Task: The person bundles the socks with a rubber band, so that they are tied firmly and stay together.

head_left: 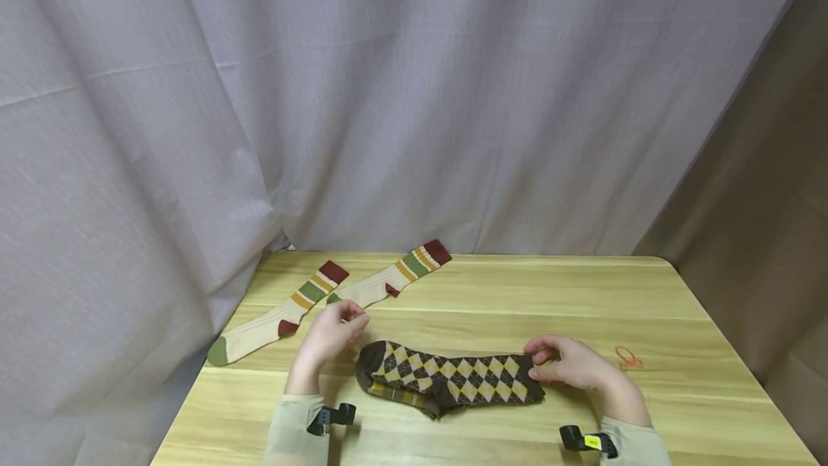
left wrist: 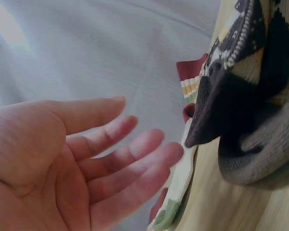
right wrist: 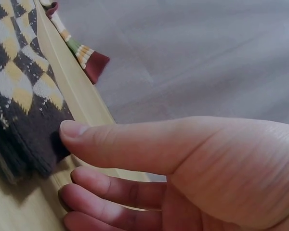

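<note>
A dark brown argyle sock (head_left: 481, 380) with yellow and cream diamonds lies flat in the head view, toe to the left. Under its foot another sock (head_left: 394, 394) with brown and yellow patterning peeks out. My left hand (head_left: 338, 326) is raised beside the toe; in the left wrist view its fingers (left wrist: 130, 154) are loosely extended, with nothing held. At the cuff end is my right hand (head_left: 569, 362). The right wrist view shows its thumb tip right at the dark cuff (right wrist: 41, 127), the other fingers lying apart below the thumb.
Two cream socks with green toes and striped tops, one left (head_left: 259, 329) and one farther back (head_left: 375, 286), lie on the wooden table (head_left: 530, 293). An orange-red loop of cord (head_left: 627, 359) is right of my right hand. Grey curtains (head_left: 453, 106) hang behind the table.
</note>
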